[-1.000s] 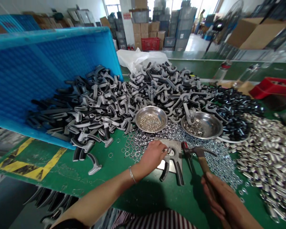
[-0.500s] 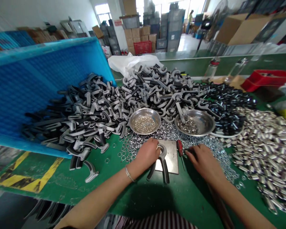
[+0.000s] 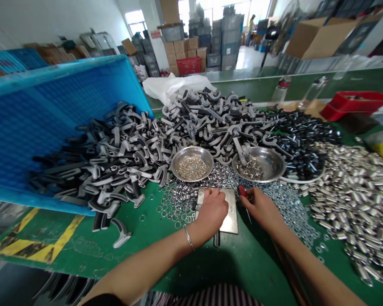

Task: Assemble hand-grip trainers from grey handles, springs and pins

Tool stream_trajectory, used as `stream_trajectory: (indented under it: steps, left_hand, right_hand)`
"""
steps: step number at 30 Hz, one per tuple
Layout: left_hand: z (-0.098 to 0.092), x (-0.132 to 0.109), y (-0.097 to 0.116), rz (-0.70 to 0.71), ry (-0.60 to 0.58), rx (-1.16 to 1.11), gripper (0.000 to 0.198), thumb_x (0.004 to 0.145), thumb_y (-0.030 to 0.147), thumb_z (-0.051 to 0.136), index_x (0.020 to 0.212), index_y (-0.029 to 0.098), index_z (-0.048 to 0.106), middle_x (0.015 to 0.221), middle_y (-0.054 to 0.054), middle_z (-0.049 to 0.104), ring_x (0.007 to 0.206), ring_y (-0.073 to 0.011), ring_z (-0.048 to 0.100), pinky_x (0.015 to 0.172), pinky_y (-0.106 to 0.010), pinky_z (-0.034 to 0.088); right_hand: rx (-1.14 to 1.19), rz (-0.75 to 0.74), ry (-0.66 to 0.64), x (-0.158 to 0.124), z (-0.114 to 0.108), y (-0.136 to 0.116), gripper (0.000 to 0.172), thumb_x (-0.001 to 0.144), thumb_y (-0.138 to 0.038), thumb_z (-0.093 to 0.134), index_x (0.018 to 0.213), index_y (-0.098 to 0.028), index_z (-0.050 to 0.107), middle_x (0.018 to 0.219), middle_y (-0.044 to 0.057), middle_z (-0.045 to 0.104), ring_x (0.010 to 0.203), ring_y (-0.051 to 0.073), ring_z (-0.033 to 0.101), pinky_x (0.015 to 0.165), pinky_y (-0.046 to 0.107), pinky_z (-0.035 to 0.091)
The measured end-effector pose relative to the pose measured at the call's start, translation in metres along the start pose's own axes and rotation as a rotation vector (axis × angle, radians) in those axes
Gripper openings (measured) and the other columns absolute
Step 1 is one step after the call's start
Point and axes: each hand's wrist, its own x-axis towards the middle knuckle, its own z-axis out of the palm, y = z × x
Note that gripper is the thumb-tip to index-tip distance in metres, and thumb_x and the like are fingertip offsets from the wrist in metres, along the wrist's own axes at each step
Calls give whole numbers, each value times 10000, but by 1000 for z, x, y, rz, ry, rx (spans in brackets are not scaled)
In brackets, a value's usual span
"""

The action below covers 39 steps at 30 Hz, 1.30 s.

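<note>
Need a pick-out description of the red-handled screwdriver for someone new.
On the green table, find the flat metal plate under the left hand. Just right of it, at the right hand, is the screwdriver. Its red handle and thin shaft set it apart from the small silvery pieces nearby.

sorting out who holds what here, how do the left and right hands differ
Place: the left hand is over the metal plate, while the right hand is beyond the plate's right edge.
Contact: the left hand mostly hides a part with a black handle; the right hand has its fingers at the red-handled screwdriver.
Wrist: a bracelet circles the left hand's; none shows on the right hand's.
Shared: both are bare.
</note>
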Motion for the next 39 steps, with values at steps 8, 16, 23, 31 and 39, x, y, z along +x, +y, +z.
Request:
stream_trajectory:
  steps: [8,16,23,31,39]
  left_hand:
    - [2,1,-2,-3,17,-31,208,974,197,488,885,102,650,902,-105,628,949,-268,526,893,-449,393]
    - [-9,-68,-45,-315,206,-428,125,991,253,499,984,176,597,1051,-64,682,991,-211,628,907,-382,497]
    - [30,-93,-28,-194,411,-301,134,981,177,481,963,147,610,1237,-139,652,1268,-259,544,1072,-478,446]
    - [29,-89,-27,-224,406,-293,139,978,183,497,926,148,621,1237,-118,662,1263,-251,557,1081,-462,452]
    - [37,-92,-20,-241,437,-265,126,969,150,495,968,138,620,1249,-134,648,1281,-266,539,1081,-490,454]
  right_hand:
    - [622,-37,37,-16,-15,-12,333,859,-479,621,1038,-228,497,881,51,691,687,199,672,697,356,554]
    - [889,-65,-38,-25,15,-39,310,918,-540,559,976,-257,446,763,35,736,619,228,715,618,385,610]
    - [732,-75,-44,-21,49,-60,310,930,-551,519,1012,-260,450,903,93,762,672,268,741,624,417,610]
    - [579,-119,-43,-20,50,-58,283,960,-527,470,1011,-250,445,876,93,758,700,263,740,647,388,586]
    - [-134,-453,-62,-16,53,-88,230,1004,-387,364,1022,-183,469,759,109,706,668,293,711,593,354,469]
